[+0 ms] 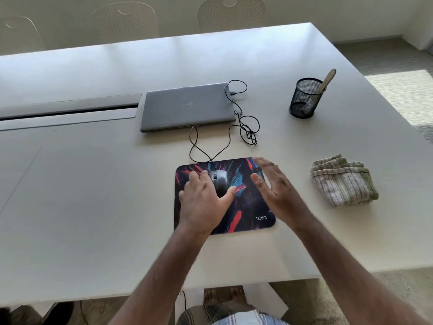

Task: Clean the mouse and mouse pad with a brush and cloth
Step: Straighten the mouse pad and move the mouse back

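A dark wired mouse (219, 181) sits on the upper left part of a colourful mouse pad (248, 207) marked TIZUM. My left hand (203, 200) lies over the mouse from the left, fingers and thumb spread around it. Over the pad's right side my right hand (273, 184) hovers flat, fingers apart, holding nothing. A folded striped cloth (343, 180) lies on the table to the right of the pad. The brush handle (326, 82) sticks out of a black mesh cup (304, 98) at the back right.
A closed grey laptop (187, 106) lies behind the pad, and the mouse's black cable (243, 127) loops between them. The white table (93, 184) has a cable slot at left; its front and right edges are close. Chairs stand at the far side.
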`<state>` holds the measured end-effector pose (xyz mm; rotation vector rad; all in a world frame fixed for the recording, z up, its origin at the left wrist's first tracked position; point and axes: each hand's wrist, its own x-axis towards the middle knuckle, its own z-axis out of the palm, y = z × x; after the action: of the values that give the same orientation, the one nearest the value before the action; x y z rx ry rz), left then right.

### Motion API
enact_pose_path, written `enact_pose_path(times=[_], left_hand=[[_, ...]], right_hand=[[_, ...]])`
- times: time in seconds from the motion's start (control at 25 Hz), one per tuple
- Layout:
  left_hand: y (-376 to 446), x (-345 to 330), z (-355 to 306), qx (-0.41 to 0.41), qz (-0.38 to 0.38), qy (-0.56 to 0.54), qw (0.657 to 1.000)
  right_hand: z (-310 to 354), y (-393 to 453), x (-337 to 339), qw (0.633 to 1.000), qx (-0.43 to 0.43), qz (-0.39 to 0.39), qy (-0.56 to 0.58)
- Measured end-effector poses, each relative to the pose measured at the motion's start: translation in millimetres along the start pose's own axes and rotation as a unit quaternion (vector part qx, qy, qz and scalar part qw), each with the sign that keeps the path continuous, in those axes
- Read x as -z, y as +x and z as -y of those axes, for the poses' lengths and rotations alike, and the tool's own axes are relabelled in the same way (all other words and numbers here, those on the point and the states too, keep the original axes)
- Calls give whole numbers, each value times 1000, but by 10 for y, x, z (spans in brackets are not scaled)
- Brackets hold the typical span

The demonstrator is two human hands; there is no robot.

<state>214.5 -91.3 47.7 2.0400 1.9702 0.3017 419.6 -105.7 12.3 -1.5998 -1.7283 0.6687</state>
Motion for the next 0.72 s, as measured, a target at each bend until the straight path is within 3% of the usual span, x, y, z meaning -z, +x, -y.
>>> enact_pose_path(times=[0.2, 0.4, 0.72], left_hand=[[23, -89, -84, -6, 34, -21, 999], [53, -148, -59, -19, 29, -37, 999], [66, -199, 95, -44, 25, -51, 997]], right_hand=[[96, -33, -112, 1000, 17, 11, -22], [175, -44, -213, 998, 5, 55, -3], [196, -27, -276, 998, 15, 55, -7]])
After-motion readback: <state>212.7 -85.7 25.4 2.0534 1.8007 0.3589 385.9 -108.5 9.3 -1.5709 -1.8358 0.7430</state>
